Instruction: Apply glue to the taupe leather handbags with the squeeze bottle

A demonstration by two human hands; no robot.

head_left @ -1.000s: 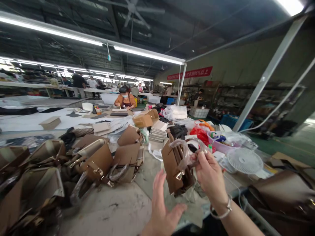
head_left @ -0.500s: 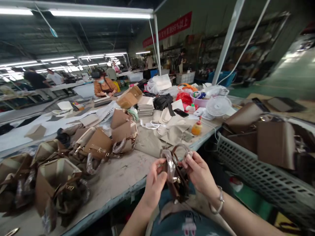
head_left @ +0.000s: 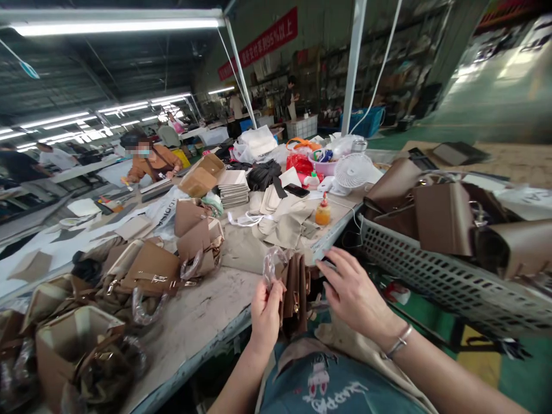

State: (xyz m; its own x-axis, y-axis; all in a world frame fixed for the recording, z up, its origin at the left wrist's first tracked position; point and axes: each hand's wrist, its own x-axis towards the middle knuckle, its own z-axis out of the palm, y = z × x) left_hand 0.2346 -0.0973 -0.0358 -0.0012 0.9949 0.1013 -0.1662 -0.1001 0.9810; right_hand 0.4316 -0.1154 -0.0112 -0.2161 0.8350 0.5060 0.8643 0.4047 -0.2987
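A small brown handbag stands upright against my apron at the table's edge, its gold zip pull showing. My left hand is closed on the bag's plastic-wrapped handle at its left side. To the right of the bag, my right hand is spread with its fingers apart and nothing in them. Whether its fingertips touch the bag's side is hard to tell. Several unfinished brown bags with wrapped handles lie on the table to the left.
A grey plastic crate full of brown bags stands at the right. On the table are a bottle of orange liquid, a white fan, a phone and stacked panels. A co-worker sits across the table.
My right hand has let go of the handle and opened out to the right. The bag has turned more upright, and my left hand now grips a handle. The view has swung right.
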